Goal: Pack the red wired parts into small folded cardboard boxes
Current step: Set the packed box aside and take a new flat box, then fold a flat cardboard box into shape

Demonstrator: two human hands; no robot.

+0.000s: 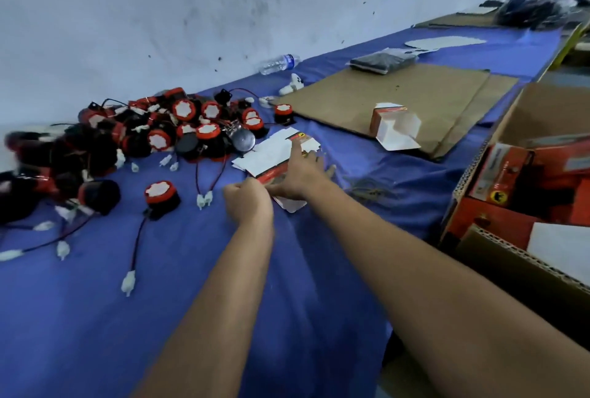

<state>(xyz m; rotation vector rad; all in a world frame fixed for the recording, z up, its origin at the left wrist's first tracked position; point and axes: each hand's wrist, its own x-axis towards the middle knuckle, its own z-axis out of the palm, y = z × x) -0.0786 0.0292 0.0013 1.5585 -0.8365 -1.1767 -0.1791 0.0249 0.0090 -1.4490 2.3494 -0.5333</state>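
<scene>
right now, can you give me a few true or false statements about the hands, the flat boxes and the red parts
1. Both hands are on the stack of flat boxes. True: the left hand pinches its near corner and the right hand lies on top.
2. The water bottle stands upright. False: it lies on its side by the wall.
3. One folded box sits on the cardboard sheet with its flap open. True.
4. The red wired parts are piled to the right of the hands. False: the pile lies to their left.
5. The cloth is green. False: it is blue.
</scene>
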